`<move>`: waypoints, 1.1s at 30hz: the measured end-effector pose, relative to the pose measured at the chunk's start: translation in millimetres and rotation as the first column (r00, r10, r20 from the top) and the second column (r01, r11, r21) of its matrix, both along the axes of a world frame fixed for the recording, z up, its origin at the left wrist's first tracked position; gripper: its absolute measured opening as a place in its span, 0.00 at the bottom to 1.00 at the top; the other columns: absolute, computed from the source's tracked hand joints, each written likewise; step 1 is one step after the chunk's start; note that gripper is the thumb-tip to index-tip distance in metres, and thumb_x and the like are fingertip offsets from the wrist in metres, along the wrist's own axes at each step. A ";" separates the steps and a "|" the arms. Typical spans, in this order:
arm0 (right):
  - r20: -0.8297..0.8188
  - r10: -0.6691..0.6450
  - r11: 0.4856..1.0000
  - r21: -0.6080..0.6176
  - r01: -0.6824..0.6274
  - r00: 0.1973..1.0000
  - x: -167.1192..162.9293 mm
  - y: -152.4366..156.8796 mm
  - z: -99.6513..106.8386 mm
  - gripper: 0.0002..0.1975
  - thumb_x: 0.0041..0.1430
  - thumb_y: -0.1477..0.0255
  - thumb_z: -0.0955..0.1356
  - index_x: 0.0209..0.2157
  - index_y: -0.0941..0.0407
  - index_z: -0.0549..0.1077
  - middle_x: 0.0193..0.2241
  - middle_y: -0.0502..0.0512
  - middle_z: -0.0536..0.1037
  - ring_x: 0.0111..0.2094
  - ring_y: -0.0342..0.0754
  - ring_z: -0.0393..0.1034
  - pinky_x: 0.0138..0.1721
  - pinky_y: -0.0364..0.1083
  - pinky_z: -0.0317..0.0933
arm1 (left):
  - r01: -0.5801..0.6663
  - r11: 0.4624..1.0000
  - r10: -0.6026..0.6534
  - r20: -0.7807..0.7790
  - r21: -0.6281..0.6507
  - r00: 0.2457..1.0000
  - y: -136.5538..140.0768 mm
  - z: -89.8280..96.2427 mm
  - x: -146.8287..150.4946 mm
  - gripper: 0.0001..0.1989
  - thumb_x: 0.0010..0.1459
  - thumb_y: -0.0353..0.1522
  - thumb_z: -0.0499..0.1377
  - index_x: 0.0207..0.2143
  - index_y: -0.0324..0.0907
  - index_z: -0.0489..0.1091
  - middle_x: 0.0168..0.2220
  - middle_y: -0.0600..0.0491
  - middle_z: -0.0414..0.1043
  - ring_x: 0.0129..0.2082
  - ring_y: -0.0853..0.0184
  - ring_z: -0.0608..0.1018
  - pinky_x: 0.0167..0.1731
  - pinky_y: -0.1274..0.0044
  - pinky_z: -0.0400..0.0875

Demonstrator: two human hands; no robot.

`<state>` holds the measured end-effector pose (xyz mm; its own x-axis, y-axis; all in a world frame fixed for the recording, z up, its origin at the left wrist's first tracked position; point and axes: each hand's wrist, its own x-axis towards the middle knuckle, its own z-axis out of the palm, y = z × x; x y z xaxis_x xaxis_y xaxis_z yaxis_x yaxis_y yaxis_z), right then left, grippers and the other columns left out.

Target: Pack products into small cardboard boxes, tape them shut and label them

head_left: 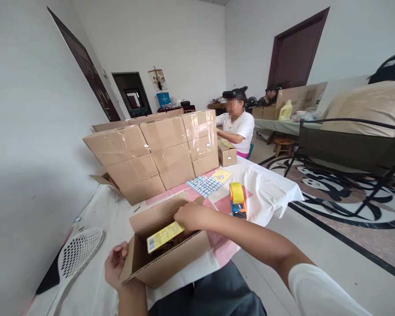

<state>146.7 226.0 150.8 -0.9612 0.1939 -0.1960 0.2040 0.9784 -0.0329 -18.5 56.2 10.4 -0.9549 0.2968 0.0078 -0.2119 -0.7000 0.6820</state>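
An open cardboard box [171, 267] sits on the cloth-covered table in front of my lap, with its flaps up. My left hand [116, 264] is at the box's left end, fingers curled against the raised flap there. Inside the box is a yellow printed carton [165, 237] with a barcode on its near end, slightly tilted. My right hand [191, 216] reaches in from the right, closed around the carton's far right end; its fingertips are partly hidden. Below the carton, the box's contents are dark and hard to make out.
Stacked taped boxes [164, 153] form a wall behind. A tape dispenser [238, 202] with yellow tape lies to the right. A white perforated paddle [80, 252] lies at left. Across the table sits a person in white [238, 127], beside a smaller box [227, 152].
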 end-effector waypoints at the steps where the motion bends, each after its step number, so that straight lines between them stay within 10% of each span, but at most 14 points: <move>1: 0.013 -0.008 1.000 0.001 0.008 1.000 0.1 -0.4 0.7 0.06 0.50 0.76 0.74 0.34 0.59 0.80 0.33 0.60 0.84 0.34 0.60 0.78 0.38 0.59 0.71 | 0.003 1.000 -0.003 -0.009 -0.002 1.000 0.1 -0.7 -0.7 0.14 0.49 0.40 0.62 0.27 0.43 0.61 0.23 0.60 0.54 0.25 0.71 0.61 0.30 0.75 0.60; 7: -0.281 0.038 0.994 -0.089 -0.065 0.959 33.3 13.3 7.0 0.18 0.56 0.60 0.74 0.44 0.57 0.77 0.39 0.61 0.82 0.44 0.61 0.75 0.46 0.58 0.66 | -0.023 0.998 0.024 0.006 -0.050 1.000 -6.2 -8.8 -5.8 0.13 0.51 0.42 0.63 0.34 0.44 0.70 0.34 0.57 0.70 0.36 0.67 0.73 0.38 0.73 0.70; 10: -0.683 -0.245 0.960 -0.271 0.073 0.688 67.2 32.0 -7.1 0.16 0.64 0.61 0.69 0.48 0.56 0.75 0.46 0.61 0.80 0.51 0.58 0.71 0.54 0.55 0.61 | -0.100 0.987 0.096 -0.035 -0.127 0.995 -18.5 -21.0 -0.5 0.16 0.51 0.42 0.65 0.42 0.49 0.73 0.43 0.58 0.75 0.44 0.66 0.76 0.45 0.72 0.72; 12: -0.732 -0.532 0.839 -0.522 0.151 0.426 83.6 41.6 -27.4 0.16 0.69 0.63 0.63 0.52 0.56 0.71 0.50 0.63 0.78 0.53 0.56 0.71 0.55 0.54 0.62 | -0.149 0.973 0.129 -0.119 -0.176 0.984 -28.1 -28.9 8.4 0.20 0.47 0.38 0.70 0.43 0.51 0.73 0.45 0.60 0.75 0.47 0.68 0.76 0.50 0.74 0.70; 14: -0.625 -0.704 0.678 -0.733 0.055 0.338 89.8 44.1 -51.6 0.19 0.72 0.63 0.56 0.57 0.56 0.66 0.54 0.65 0.76 0.53 0.54 0.72 0.53 0.53 0.64 | -0.162 0.957 0.100 -0.252 -0.240 0.963 -35.6 -31.2 17.6 0.23 0.43 0.35 0.73 0.44 0.50 0.75 0.49 0.58 0.75 0.54 0.65 0.74 0.57 0.74 0.66; 17: -0.562 -0.737 0.544 -0.823 -0.164 0.375 83.0 35.3 -81.0 0.24 0.74 0.67 0.48 0.65 0.57 0.52 0.61 0.68 0.70 0.58 0.52 0.70 0.57 0.53 0.63 | -0.125 0.900 -0.146 -0.558 -0.418 0.817 -40.2 -19.2 23.2 0.21 0.51 0.38 0.70 0.49 0.48 0.76 0.59 0.51 0.71 0.64 0.55 0.68 0.66 0.66 0.59; 22: -0.559 -0.574 0.561 -0.801 -0.210 0.599 66.9 19.3 -96.0 0.34 0.72 0.67 0.36 0.66 0.58 0.55 0.55 0.66 0.76 0.61 0.51 0.67 0.62 0.54 0.57 | -0.022 0.750 -0.558 -0.650 -0.661 0.517 -37.0 8.1 20.6 0.31 0.53 0.44 0.68 0.59 0.50 0.71 0.69 0.45 0.60 0.71 0.48 0.57 0.70 0.56 0.47; 27: -0.553 -0.575 0.579 -0.796 -0.177 0.603 65.6 16.5 -105.6 0.43 0.67 0.62 0.30 0.63 0.57 0.59 0.58 0.66 0.73 0.62 0.52 0.67 0.62 0.52 0.58 | -0.046 0.792 -0.460 -0.645 -0.609 0.610 -25.8 8.2 34.4 0.31 0.52 0.56 0.64 0.51 0.46 0.76 0.65 0.43 0.65 0.67 0.45 0.62 0.66 0.54 0.53; 30: -0.612 -0.598 0.621 -0.762 -0.184 0.518 64.5 14.6 -110.7 0.27 0.73 0.65 0.42 0.69 0.54 0.46 0.66 0.64 0.63 0.66 0.49 0.60 0.65 0.52 0.54 | -0.180 0.773 -0.305 -0.604 -0.609 0.736 -14.8 10.6 46.5 0.23 0.59 0.50 0.61 0.50 0.46 0.75 0.57 0.45 0.73 0.61 0.51 0.70 0.63 0.58 0.58; 33: -0.587 -0.613 0.638 -0.763 -0.107 0.529 62.5 17.8 -109.1 0.38 0.67 0.71 0.58 0.71 0.51 0.31 0.74 0.60 0.46 0.72 0.47 0.47 0.67 0.53 0.52 | -0.142 0.786 -0.238 -0.507 -0.602 0.829 -6.6 16.3 54.3 0.30 0.59 0.42 0.64 0.62 0.51 0.64 0.57 0.49 0.73 0.62 0.56 0.69 0.63 0.63 0.59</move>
